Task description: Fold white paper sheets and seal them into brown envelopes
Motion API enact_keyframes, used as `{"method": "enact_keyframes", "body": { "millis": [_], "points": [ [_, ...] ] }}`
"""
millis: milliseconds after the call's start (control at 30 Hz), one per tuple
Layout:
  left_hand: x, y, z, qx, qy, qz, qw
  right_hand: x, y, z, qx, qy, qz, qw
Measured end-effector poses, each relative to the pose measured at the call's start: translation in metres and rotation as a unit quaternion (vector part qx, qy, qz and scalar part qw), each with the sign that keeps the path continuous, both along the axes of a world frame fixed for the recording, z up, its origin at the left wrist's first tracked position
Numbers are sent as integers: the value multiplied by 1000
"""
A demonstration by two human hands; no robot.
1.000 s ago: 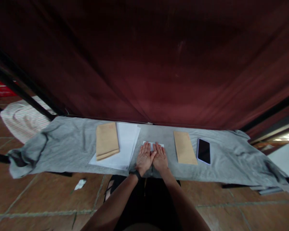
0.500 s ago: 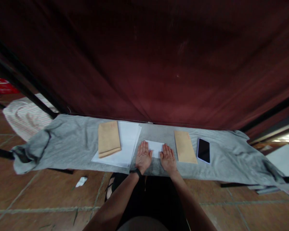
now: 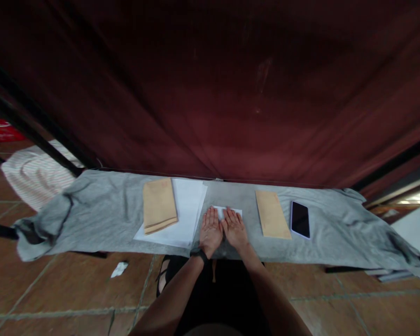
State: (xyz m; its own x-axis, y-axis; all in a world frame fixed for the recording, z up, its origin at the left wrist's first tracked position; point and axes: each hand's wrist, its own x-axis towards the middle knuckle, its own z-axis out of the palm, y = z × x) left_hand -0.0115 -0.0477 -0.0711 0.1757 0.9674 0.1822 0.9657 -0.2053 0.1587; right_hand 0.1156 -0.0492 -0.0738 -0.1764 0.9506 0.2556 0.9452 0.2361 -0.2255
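A small white piece of paper [image 3: 238, 211] lies on the grey cloth, mostly covered by my hands. My left hand [image 3: 211, 232] rests flat on its left part, fingers stretched out and pointing away from me. Beside it, with the thumbs close together, my right hand [image 3: 234, 228] lies flat over the paper's right part. Neither hand grips anything. To the right of my hands is a single brown envelope [image 3: 273, 214]. Left of them, a stack of brown envelopes [image 3: 159, 203] sits on larger white sheets [image 3: 188, 205].
Grey cloth [image 3: 105, 214] covers the long narrow surface. A phone [image 3: 300, 220] lies right of the single envelope. Behind stands a dark red curtain-like sheet [image 3: 210, 116]. Striped fabric [image 3: 38, 172] hangs at the left, and a crumpled white scrap [image 3: 119, 269] is on the tiled floor.
My right hand has slid left across the paper, up against my left hand. The paper now shows only as a thin strip beyond my fingers. My left hand stays nearly in place.
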Motion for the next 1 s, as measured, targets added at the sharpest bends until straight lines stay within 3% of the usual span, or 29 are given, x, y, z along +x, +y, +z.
{"method": "enact_keyframes", "body": {
  "millis": [133, 300, 567, 1000],
  "points": [
    [-3, -6, 5, 0, -8, 5, 1000, 22, -4, -6, 34, -27, -33, 999],
    [-3, -10, 9, 10, -17, 9, 1000, 30, -7, -8, 58, -35, -38, 997],
    [29, 9, 11, -15, -37, -110, 993, 30, -8, -7, 40, -45, -33, 998],
    [6, 1, 4, -10, -16, -23, 1000, 32, -9, -12, 54, -13, -26, 998]
  ]
}}
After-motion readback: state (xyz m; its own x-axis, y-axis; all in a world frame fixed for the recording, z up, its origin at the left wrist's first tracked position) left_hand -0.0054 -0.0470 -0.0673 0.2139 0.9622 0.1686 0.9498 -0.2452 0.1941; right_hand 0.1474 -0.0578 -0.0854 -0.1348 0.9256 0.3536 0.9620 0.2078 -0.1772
